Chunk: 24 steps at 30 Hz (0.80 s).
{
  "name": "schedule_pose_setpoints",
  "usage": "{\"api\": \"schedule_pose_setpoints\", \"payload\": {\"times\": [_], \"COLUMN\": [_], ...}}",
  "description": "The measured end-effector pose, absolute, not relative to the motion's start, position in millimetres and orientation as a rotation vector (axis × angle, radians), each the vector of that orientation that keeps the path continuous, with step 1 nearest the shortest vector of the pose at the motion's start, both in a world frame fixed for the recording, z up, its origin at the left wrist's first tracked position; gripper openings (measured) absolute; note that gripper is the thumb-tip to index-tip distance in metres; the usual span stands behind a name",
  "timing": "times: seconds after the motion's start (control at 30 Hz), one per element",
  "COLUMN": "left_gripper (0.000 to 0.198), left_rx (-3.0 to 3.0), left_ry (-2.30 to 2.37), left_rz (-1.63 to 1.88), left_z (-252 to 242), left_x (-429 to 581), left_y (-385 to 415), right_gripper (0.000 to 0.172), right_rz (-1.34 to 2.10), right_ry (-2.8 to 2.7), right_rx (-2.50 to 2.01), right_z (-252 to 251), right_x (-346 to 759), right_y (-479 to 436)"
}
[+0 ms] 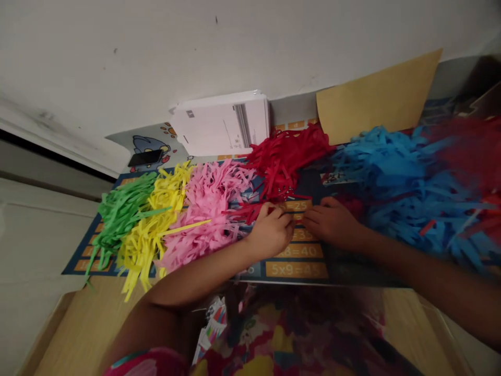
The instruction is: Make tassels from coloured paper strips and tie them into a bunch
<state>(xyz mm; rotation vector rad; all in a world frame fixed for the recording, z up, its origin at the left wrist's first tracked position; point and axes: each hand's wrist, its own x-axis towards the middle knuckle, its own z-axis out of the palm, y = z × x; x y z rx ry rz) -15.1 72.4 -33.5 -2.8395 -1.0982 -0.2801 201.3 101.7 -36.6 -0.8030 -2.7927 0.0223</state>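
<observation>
My left hand (272,230) is closed, its fingers curled at the end of a small bundle of red paper strips (247,213) that fans out to the left. Close by on the right, my right hand (332,222) rests low over the table mat with its fingers bent together; whatever they hold is hidden. Just beyond both hands lies a bigger heap of red paper strips (287,151). Pink strips (219,193) lie left of my left hand, and blue strips (395,172) spread out right of my right hand.
Yellow strips (156,219) and green strips (125,209) cover the left end of the mat (295,270), which is printed with sums. Against the wall stand a white box (219,125) and a tan sheet (376,99). A dark phone-like object (145,158) lies at the back left.
</observation>
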Motion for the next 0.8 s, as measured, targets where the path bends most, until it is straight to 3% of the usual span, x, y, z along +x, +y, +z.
{"api": "schedule_pose_setpoints", "payload": {"times": [0.2, 0.4, 0.47, 0.6, 0.8], "left_gripper": [0.023, 0.023, 0.021, 0.011, 0.013], "left_rx": [-2.755, -2.686, -2.676, -2.655, -2.534], "left_ry": [-1.055, -0.924, -0.934, -1.164, -1.449], "left_rz": [-0.489, -0.847, -0.962, -1.382, -1.869], "left_z": [-11, 57, 66, 58, 24], "left_x": [-19, -33, -31, -20, -2], "left_y": [75, 44, 36, 19, -7], "right_gripper": [0.026, 0.031, 0.030, 0.026, 0.028], "right_rz": [0.191, 1.274, 1.496, 1.509, 1.578], "right_ry": [-2.519, -2.030, -1.828, -1.487, -0.971], "right_rx": [-1.052, -1.067, -1.060, -0.993, -0.973], "right_z": [-7, 53, 58, 44, 12], "right_x": [195, 195, 193, 178, 155], "right_y": [83, 63, 58, 37, 5]}}
